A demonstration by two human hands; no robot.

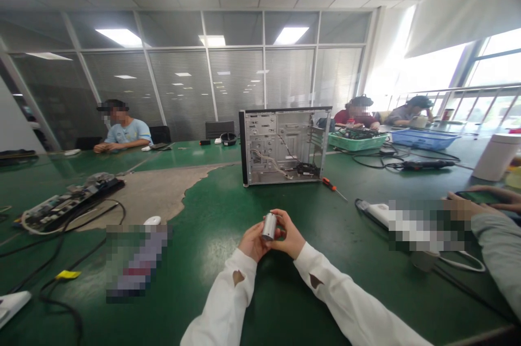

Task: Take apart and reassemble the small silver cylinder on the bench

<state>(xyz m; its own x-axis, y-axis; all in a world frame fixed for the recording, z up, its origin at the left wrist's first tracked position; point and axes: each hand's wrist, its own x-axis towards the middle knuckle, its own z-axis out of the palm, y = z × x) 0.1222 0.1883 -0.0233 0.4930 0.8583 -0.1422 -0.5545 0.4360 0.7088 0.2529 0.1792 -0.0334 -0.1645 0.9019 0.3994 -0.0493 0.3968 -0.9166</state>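
Observation:
A small silver metal cylinder [269, 226] is held up over the green table, tilted a little. My left hand [253, 243] has its fingers closed on the cylinder's left side and underside. From the right, my right hand [288, 234] grips it too, thumb below and fingers curled round the upper side. Beyond my hands stands an open computer case [285, 148], with cables and bare metal bays showing inside. An orange-handled screwdriver [330, 185] lies by the case's lower right corner.
Left on the green table [220, 205] are a power strip [71, 202], cables and a blurred purple item [140, 262]. Green basket [358, 141], blue basket [425, 138] and white cup [496, 156] stand right. A person's hands [474, 205] hold a phone near right; other people sit farther off.

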